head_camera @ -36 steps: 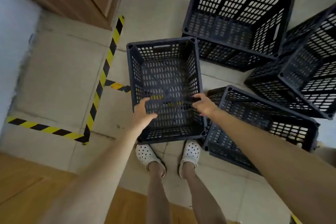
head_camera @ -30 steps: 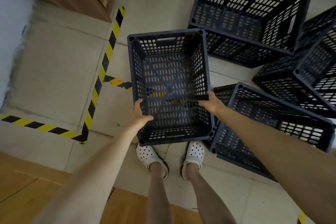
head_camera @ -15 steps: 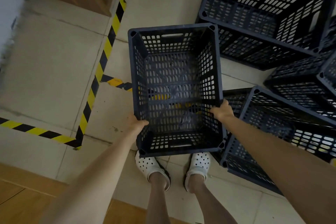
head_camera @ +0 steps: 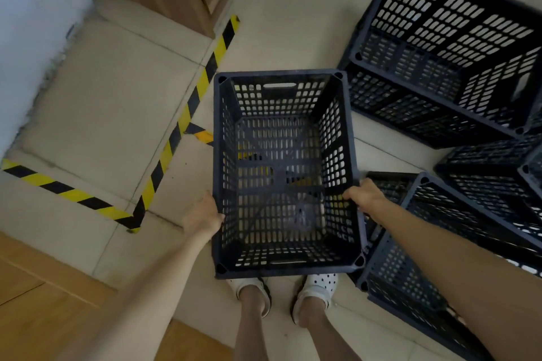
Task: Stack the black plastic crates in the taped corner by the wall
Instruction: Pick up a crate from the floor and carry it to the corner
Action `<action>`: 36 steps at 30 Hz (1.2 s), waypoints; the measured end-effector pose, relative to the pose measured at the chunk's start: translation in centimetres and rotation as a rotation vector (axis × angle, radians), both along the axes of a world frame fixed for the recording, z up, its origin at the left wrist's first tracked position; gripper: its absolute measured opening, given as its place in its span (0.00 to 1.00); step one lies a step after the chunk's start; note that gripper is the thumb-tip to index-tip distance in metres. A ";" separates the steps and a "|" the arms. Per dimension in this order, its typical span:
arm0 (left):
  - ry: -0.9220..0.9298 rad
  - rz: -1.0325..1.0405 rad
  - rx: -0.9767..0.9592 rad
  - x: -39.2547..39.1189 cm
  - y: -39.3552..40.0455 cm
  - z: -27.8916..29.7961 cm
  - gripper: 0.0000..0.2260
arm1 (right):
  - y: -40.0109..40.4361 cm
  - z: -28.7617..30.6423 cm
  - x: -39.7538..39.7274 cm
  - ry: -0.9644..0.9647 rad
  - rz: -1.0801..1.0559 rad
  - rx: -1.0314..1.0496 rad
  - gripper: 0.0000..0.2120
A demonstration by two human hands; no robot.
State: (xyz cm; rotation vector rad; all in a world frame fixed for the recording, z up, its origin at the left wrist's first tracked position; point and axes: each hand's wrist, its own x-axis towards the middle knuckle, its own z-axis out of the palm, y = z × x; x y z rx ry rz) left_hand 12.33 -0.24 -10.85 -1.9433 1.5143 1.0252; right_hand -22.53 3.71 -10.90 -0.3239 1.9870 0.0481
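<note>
1. My left hand grips the black crate by its left rim.
2. My right hand grips its right rim.
3. The crate hangs open side up, right of the striped tape, with more crates farther right.

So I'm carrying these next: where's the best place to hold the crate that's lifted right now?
Probably the two long top rims of the held crate, one hand from each side, as the left hand and right hand do here. It is open-topped and upright, so fingers can hook over the rims. The slot handle in the short wall also works.
</note>
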 end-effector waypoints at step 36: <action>0.084 0.820 -0.085 33.9 -0.2 3.0 0.15 | -25.1 3.6 42.9 -0.035 0.839 -0.297 0.14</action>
